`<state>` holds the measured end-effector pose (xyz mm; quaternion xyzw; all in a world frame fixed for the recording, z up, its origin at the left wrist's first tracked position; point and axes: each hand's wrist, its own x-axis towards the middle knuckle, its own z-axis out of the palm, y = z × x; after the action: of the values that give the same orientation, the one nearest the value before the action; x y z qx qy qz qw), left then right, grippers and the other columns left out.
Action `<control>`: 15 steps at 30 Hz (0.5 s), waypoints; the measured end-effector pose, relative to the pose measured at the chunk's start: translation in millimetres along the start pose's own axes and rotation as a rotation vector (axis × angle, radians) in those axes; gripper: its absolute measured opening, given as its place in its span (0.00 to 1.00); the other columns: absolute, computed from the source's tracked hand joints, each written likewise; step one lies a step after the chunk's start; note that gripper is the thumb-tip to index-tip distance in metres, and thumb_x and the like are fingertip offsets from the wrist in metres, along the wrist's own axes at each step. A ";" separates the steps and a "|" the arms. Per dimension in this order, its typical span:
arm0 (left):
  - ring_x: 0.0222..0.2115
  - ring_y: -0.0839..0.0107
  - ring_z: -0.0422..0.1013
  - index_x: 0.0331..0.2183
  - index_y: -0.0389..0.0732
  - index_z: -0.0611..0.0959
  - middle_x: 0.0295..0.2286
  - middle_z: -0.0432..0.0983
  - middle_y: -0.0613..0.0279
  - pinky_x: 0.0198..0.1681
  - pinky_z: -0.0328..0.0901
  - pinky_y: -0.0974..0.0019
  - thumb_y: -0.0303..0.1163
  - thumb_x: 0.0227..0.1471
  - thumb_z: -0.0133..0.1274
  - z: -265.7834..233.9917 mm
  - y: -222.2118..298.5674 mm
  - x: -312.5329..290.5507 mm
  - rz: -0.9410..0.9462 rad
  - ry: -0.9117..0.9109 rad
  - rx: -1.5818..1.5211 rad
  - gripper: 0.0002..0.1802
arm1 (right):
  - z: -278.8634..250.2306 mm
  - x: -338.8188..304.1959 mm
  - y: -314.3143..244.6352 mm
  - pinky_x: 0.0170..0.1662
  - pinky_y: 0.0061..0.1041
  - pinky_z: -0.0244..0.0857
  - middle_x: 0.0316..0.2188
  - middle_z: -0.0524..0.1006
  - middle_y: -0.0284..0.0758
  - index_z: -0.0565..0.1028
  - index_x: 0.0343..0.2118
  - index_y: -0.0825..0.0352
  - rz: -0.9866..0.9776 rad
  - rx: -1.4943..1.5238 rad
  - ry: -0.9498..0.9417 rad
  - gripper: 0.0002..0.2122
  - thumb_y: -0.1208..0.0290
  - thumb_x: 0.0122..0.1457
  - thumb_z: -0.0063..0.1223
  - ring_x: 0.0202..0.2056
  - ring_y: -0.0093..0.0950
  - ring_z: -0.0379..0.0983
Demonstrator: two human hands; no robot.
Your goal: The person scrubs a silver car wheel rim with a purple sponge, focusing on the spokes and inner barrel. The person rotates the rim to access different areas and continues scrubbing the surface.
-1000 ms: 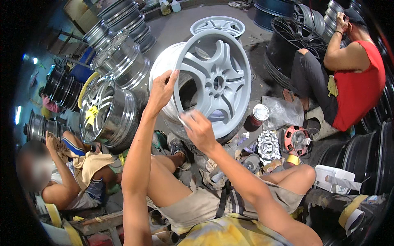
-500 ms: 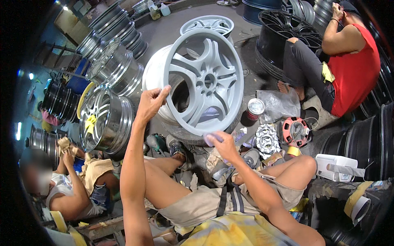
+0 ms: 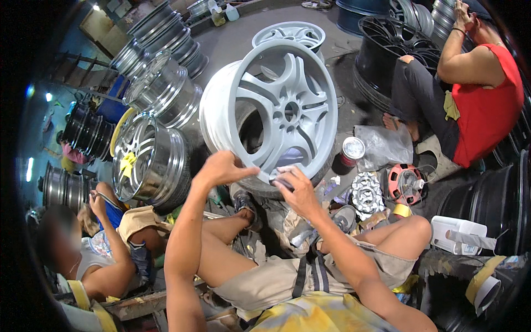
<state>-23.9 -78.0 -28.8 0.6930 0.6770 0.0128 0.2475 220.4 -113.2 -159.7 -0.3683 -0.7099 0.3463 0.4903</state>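
A light grey alloy wheel rim (image 3: 291, 113) stands tilted before me, propped on a dark tyre, its spoked face turned my way. My left hand (image 3: 224, 168) is at the lower left of its edge, fingers bent and thumb pointing along the lip. Close beside it, my right hand (image 3: 297, 189) presses a small folded sanding sheet (image 3: 283, 182), greyish purple where it shows, against the bottom lip. Most of that sheet is covered by my fingers. Behind stands a second grey rim (image 3: 290, 34).
Chrome rims (image 3: 157, 157) are stacked at left, near a seated person (image 3: 102, 243). A person in red (image 3: 487, 99) sits at right by a black rim (image 3: 392, 55). Between us lie a tin (image 3: 349, 152), a plastic bag (image 3: 384, 145) and a red cord reel (image 3: 402, 183).
My left hand has moved down and right from the rim's left side to its lower edge. My right hand stays at the bottom lip with the sanding sheet, its fingers turned upward.
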 end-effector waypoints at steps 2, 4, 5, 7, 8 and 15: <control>0.20 0.64 0.77 0.25 0.31 0.89 0.15 0.79 0.52 0.30 0.71 0.61 0.64 0.45 0.68 -32.8 -5.7 -3.5 -0.064 0.149 -0.052 0.37 | 12.6 -1.4 0.7 0.51 0.33 0.70 0.44 0.80 0.42 0.81 0.39 0.70 0.045 0.093 0.002 0.07 0.74 0.61 0.62 0.46 0.39 0.79; 0.18 0.71 0.72 0.23 0.32 0.88 0.13 0.76 0.58 0.27 0.68 0.64 0.61 0.47 0.68 -48.7 -6.3 -0.4 -0.055 0.366 -0.162 0.35 | 18.4 -3.5 8.6 0.49 0.30 0.70 0.39 0.81 0.40 0.82 0.40 0.70 0.099 0.143 -0.023 0.07 0.74 0.61 0.63 0.43 0.34 0.79; 0.18 0.74 0.71 0.23 0.32 0.88 0.13 0.76 0.60 0.27 0.68 0.66 0.60 0.48 0.69 -53.0 -0.4 5.7 -0.026 0.484 -0.196 0.35 | 16.9 -5.0 14.4 0.48 0.30 0.70 0.38 0.81 0.40 0.82 0.40 0.70 0.144 0.132 -0.020 0.07 0.73 0.61 0.64 0.41 0.33 0.79; 0.26 0.70 0.75 0.32 0.31 0.88 0.24 0.81 0.54 0.33 0.70 0.63 0.53 0.53 0.68 -57.3 11.8 14.8 0.070 0.615 -0.325 0.29 | 17.9 3.0 8.5 0.46 0.28 0.70 0.36 0.82 0.38 0.82 0.39 0.69 0.224 0.133 -0.027 0.07 0.73 0.60 0.65 0.38 0.30 0.79; 0.31 0.67 0.76 0.36 0.31 0.87 0.29 0.82 0.52 0.37 0.71 0.61 0.50 0.55 0.67 -53.7 14.0 28.0 0.143 0.729 -0.322 0.27 | 22.3 9.2 3.0 0.43 0.26 0.71 0.33 0.83 0.35 0.82 0.38 0.69 0.260 0.172 0.025 0.07 0.73 0.60 0.66 0.36 0.25 0.78; 0.46 0.57 0.76 0.51 0.33 0.82 0.44 0.81 0.46 0.53 0.67 0.55 0.43 0.65 0.55 -32.3 33.7 86.8 0.284 0.957 -0.541 0.24 | 29.4 23.3 -7.6 0.40 0.23 0.70 0.33 0.83 0.35 0.83 0.35 0.70 0.467 0.632 -0.013 0.07 0.73 0.58 0.68 0.33 0.23 0.78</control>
<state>3.3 15.9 -15.9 0.6062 0.5865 0.5315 0.0778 185.2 -100.6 -151.1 -0.3488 -0.4684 0.6523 0.4831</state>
